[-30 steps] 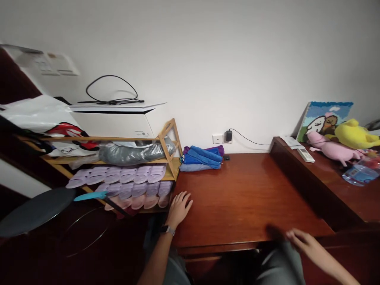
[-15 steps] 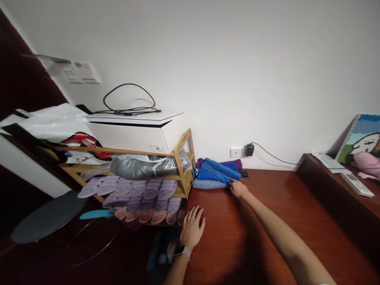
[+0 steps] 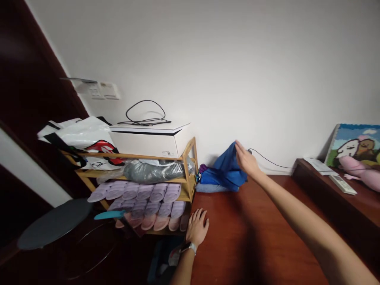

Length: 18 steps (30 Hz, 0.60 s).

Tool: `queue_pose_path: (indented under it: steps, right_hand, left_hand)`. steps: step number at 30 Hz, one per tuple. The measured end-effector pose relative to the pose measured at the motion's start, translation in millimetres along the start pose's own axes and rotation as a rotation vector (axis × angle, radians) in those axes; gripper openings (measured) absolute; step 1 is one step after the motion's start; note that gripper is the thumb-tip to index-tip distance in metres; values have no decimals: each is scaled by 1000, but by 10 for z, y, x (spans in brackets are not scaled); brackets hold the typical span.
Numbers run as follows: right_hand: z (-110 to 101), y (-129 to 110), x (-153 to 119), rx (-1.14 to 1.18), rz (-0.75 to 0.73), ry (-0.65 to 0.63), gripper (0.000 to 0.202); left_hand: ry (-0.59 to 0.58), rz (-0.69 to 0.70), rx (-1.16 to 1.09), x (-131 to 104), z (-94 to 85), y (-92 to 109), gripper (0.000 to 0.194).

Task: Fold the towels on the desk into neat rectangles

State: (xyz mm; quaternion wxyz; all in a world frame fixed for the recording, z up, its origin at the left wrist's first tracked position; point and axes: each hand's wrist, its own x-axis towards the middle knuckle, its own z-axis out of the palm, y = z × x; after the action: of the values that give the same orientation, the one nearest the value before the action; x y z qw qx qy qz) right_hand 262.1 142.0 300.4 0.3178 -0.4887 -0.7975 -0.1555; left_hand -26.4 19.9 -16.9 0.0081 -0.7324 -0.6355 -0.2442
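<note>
My right hand [image 3: 247, 161] pinches a blue cloth [image 3: 226, 164] by its upper edge. The cloth is raised into a peak near the wall, and its lower part drapes over a pile of folded fabric. A light blue folded cloth [image 3: 215, 188] lies at the bottom of that pile, and a bit of purple cloth [image 3: 203, 168] shows at its left end. My left hand [image 3: 198, 228], with a watch on the wrist, lies flat with fingers spread on the left edge of the reddish-brown wooden table [image 3: 219, 249].
Left of the table stands a wooden rack [image 3: 190, 162] with a white box [image 3: 145, 143], a plastic bag [image 3: 84, 134] and rows of slippers [image 3: 142, 192]. A grey stool [image 3: 56, 223] is at far left. On a raised ledge at right lie a remote [image 3: 342, 184] and pink plush toy [image 3: 360, 170].
My right hand has lifted the edge of the blue cloth up off the pile. My left hand stays flat at the table edge. The view has shifted slightly.
</note>
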Motion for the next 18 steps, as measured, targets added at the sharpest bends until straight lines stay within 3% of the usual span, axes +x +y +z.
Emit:
queue_pose_path:
  steps: [2, 4, 7, 10, 12, 15, 18]
  right_hand:
    - [-553, -59, 192, 7, -37, 216, 55]
    - [-1071, -105, 282, -10, -59, 342, 52]
    - [-1706, -158, 229, -74, -93, 383, 49]
    - [-2136, -233, 39, -126, -116, 365, 46]
    - [-2314, -301, -96, -131, -121, 345, 47]
    - [-2471, -405, -257, -110, -154, 311, 50]
    - [-2598, -490, -403, -99, -205, 308, 53]
  left_hand:
    - [11, 8, -16, 10, 5, -3, 44]
    - [21, 15, -35, 19, -3, -4, 43]
    - [17, 2, -99, 34, -57, 30, 40]
    - [16, -3, -158, 70, -178, 208, 40]
    - [41, 25, -255, 105, -310, 466, 46]
    - [94, 50, -571, 150, -583, 1034, 68]
    - [170, -30, -900, 170, -897, 1610, 73]
